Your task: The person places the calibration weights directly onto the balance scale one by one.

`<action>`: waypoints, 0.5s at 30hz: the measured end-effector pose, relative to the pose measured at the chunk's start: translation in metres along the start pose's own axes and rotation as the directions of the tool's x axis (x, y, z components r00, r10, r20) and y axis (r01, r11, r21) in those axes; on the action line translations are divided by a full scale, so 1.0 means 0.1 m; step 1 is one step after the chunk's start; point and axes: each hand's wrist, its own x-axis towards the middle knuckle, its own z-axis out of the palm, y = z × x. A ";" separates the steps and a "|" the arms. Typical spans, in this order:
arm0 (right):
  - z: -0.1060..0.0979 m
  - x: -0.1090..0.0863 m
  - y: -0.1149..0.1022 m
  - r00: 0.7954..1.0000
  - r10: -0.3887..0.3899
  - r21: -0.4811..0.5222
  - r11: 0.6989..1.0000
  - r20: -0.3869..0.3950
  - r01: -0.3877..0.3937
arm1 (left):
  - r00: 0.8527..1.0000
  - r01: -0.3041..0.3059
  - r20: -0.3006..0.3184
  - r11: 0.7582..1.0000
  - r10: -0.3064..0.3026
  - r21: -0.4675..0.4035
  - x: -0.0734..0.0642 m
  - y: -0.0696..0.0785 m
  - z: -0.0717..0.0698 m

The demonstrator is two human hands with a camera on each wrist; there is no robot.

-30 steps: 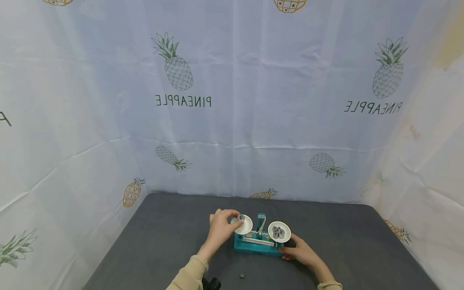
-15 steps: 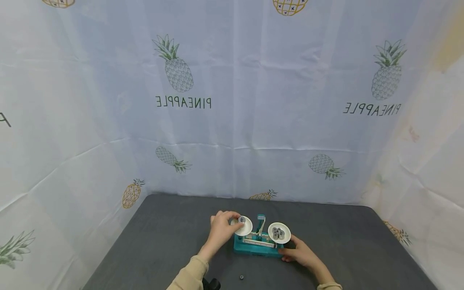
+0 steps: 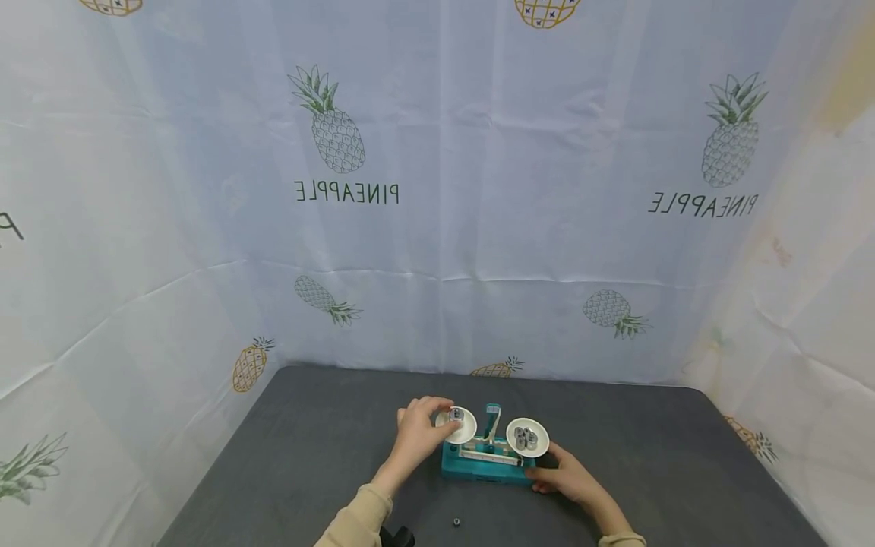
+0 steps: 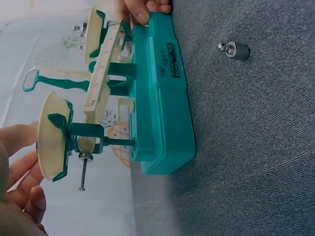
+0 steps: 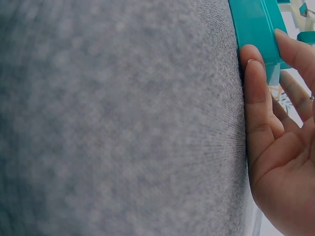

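Observation:
A teal balance scale [image 3: 487,471] with two white pans stands on the dark table. Over its left pan [image 3: 465,434], my left hand [image 3: 417,429] pinches a small metal weight [image 3: 456,414] between thumb and fingers. From the left wrist view, the pan's underside hides that weight, and the left fingers show behind the rim. Several metal weights [image 3: 525,438] stand together in the right pan [image 3: 526,423]. My right hand [image 3: 567,475] grips the right end of the base, its thumb [image 5: 295,49] on the teal body and its lower fingers along the tabletop.
One small knobbed weight [image 4: 238,50] stands alone on the grey cloth in front of the scale. A black object [image 3: 396,537] lies by the left sleeve at the near edge. A pineapple-print curtain [image 3: 478,228] hangs behind the table.
The weight in my left hand has shifted slightly right and down, further over the left pan. My right hand stays on the base.

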 end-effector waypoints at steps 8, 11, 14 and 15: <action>0.00 0.00 -0.01 1.000 -0.003 0.000 1.000 0.004 0.003 | 0.999 -0.020 -0.034 0.997 0.017 -0.073 -0.10 0.05 -0.08; 0.00 0.00 -0.01 1.000 -0.007 -0.001 1.000 0.004 0.007 | 0.999 -0.021 -0.029 0.994 0.018 -0.104 -0.15 0.08 -0.11; 0.00 -0.01 -0.02 1.000 -0.009 -0.006 1.000 0.003 0.009 | 1.000 -0.024 -0.021 0.988 0.021 -0.153 -0.20 0.09 -0.14; 0.00 -0.01 -0.02 1.000 -0.009 -0.007 1.000 0.003 0.009 | 1.000 -0.022 -0.017 0.983 0.019 -0.180 -0.23 0.10 -0.14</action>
